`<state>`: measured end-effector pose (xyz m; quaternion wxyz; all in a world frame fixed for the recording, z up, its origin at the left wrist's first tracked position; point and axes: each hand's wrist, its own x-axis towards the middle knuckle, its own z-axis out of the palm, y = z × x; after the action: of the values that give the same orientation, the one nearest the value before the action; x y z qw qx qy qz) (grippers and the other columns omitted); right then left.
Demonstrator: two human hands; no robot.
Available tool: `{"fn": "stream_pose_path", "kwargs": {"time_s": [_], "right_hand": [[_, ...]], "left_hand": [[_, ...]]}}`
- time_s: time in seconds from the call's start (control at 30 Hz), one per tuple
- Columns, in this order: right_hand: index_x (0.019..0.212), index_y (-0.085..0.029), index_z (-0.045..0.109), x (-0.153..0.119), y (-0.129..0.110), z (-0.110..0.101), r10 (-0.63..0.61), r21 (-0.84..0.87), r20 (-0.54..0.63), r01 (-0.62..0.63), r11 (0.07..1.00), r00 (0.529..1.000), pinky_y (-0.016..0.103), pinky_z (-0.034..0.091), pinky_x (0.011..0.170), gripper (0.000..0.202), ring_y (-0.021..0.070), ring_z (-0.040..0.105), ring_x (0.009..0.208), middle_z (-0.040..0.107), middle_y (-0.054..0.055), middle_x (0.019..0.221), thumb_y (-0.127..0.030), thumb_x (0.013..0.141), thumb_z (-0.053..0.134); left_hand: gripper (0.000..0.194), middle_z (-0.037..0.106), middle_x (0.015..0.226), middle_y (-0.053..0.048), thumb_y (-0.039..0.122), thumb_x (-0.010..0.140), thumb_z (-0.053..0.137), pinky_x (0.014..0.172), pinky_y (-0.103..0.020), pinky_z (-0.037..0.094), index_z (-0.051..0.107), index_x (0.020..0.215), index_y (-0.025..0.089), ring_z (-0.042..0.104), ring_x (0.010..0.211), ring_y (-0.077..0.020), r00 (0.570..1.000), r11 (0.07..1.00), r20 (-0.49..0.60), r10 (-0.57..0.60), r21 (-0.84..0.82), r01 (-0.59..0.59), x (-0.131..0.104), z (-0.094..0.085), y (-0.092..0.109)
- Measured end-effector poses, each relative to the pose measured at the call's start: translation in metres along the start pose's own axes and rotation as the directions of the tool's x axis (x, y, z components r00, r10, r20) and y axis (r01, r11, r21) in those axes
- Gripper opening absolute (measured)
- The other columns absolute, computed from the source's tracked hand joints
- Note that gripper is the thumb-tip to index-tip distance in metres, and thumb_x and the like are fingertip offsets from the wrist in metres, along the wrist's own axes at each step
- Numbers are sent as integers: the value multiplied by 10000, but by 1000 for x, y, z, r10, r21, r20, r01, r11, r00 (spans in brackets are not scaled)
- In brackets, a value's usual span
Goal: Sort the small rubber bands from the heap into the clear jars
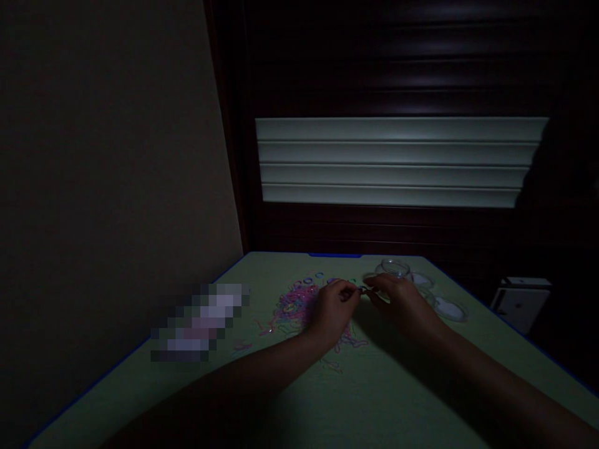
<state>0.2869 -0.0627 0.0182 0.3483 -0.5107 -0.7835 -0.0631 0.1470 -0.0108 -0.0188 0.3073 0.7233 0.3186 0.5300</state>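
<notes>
A pile of small colourful bands (294, 305), mostly pink and purple, lies on the table (365, 399); they look like thin elastic hair ties. Over the pile's right side is my left hand (333, 308), its fingers curled into a pinch. My right hand (397, 299) faces it with thumb and forefinger drawn together. The fingertips of both hands meet at a tiny dark item too dim to name. Several loose rings (319, 275) lie just beyond the pile. Behind my right hand stands a clear round jar (395, 268), partly hidden.
Clear round lids or dishes (450, 309) lie right of my right hand. A blurred-out, pixelated object (201, 321) rests at the table's left. A wall (116, 137) borders the left side, dark slatted panels (374, 227) the back. A white box (521, 305) stands beyond the right edge.
</notes>
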Motion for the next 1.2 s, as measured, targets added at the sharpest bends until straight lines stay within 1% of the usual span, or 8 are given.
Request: {"fn": "stream_pose_path", "kwargs": {"time_s": [0.2,0.4,0.53,0.7,1.07,1.2], "right_hand": [[917,-187,615,0,1,0,7,-19,21,-7,1000,1000,262,422,692,234,158,570,786,630,57,856,-114,774,446],[877,-182,614,0,-1,-2,18,-18,31,-17,1000,999,255,410,684,212,156,566,771,625,53,838,-110,777,441],[834,-181,606,0,-3,-5,21,-56,46,-19,998,999,241,397,662,192,148,561,757,619,49,819,-115,784,432],[782,-180,594,0,-3,-8,27,-122,68,-18,992,997,225,379,641,189,139,558,746,611,48,813,-110,791,418],[818,-181,586,-1,-5,-14,-5,-187,84,21,982,996,208,359,606,193,129,550,725,599,46,811,-117,800,405],[844,-176,593,1,-1,-15,-2,-237,48,13,971,999,216,360,609,185,132,549,709,602,51,804,-131,800,418]], "left_hand": [[91,564,708,-8,148,715,524,604,-200,428,615,713,145,549,673,-112,999,999,29,29,36,-30,0,0,0],[108,557,712,-11,134,733,507,614,-210,410,613,733,152,527,676,-116,991,985,74,108,126,-117,-2,-1,1],[114,552,716,-14,126,736,502,606,-211,400,613,730,155,515,663,-115,983,975,115,143,154,-159,-4,0,4],[122,547,720,-8,119,735,494,602,-208,395,609,732,159,510,661,-112,981,972,117,154,158,-172,-4,0,5],[124,548,701,-4,128,738,487,606,-212,386,607,727,162,504,660,-114,984,972,121,130,182,-150,-4,-2,8],[132,544,695,0,132,748,476,617,-213,384,598,707,163,505,670,-114,983,969,119,141,188,-162,-4,-2,8]]}}
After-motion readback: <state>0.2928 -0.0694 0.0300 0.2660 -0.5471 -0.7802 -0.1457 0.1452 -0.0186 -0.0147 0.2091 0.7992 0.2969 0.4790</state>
